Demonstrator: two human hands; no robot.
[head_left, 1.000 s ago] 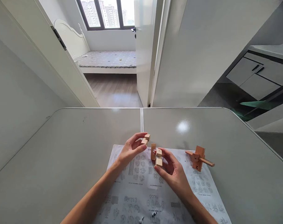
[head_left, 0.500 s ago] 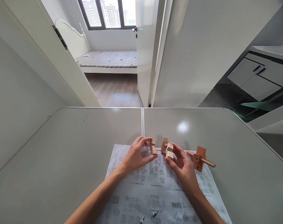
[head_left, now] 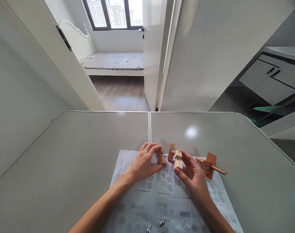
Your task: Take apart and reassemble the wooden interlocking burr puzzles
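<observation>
My left hand is closed on a notched wooden block, with the fingers at its top and the thumb at its lower end. In my right hand is a pale notched wooden block, pinched between thumb and fingers and turned so its notch faces left. Another notched wooden piece stands just behind it, between the two hands; whether a right fingertip touches it I cannot tell. Right of my right hand sits a reddish wooden assembly of crossed pieces, with a rod through it.
Beneath my hands a printed instruction sheet covers the near middle of the grey table. A seam runs across the table's far half. Beyond the far edge are a door, a bed and, to the right, cabinets.
The block in my left hand has turned and moved slightly lower. My right hand has tilted its pale block a little and shifted slightly downward. The view has moved slightly.
</observation>
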